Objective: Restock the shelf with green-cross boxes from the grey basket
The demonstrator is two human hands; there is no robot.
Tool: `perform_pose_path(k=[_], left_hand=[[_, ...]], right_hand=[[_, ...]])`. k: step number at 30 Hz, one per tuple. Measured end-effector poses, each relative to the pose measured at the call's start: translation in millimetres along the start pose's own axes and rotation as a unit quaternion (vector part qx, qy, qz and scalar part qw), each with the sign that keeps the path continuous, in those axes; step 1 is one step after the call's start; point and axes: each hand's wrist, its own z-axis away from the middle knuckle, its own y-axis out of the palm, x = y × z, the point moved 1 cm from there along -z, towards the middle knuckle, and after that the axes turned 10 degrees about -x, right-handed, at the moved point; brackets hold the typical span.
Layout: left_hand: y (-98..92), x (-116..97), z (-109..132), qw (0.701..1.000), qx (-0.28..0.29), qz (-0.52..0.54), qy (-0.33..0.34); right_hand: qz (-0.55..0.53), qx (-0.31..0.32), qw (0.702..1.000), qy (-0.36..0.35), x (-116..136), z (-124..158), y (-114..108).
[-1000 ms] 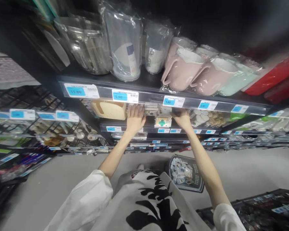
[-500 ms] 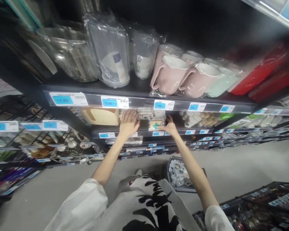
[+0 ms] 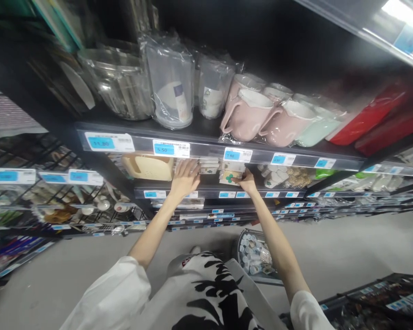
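Head view: a clover packet (image 3: 228,177) is being pinched by the right hand (image 3: 248,182) on the lower shelf (image 3: 206,190), beside the row of packets (image 3: 208,165) being pressed by the flat left hand (image 3: 185,176), its grip released. Placing seems partly done; more items are being held in the floor basket (image 3: 241,238). Room is being narrowed by the shelf edge (image 3: 206,150) above.

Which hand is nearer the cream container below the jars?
Left. The left hand lies just right of the cream container; the right hand is farther right, at the clover packet.
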Motion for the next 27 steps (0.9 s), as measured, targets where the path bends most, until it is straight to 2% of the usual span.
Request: perform_pose_path(k=[6, 13, 20, 27], left_hand=[[0.1, 5.2, 4.6, 1.000, 0.004, 0.008, 0.025], [-5.2, 3.4, 5.1, 1.000, -0.001, 0.008, 0.006], [-4.9, -0.8, 3.4, 1.000, 0.013, 0.006, -0.004], [-6.1, -2.6, 3.3, 1.000, 0.019, 0.017, -0.008]], right_hand=[[0.071, 0.008, 0.997, -0.042, 7.1, -10.7, -2.2], [0.193, -0.023, 0.975, -0.110, 10.7, -21.6, 7.0], [0.173, 0.043, 0.982, -0.059, 21.1, -22.6, 14.4], [0.132, 0.037, 0.990, -0.037, 28.2, -12.5, 13.0]])
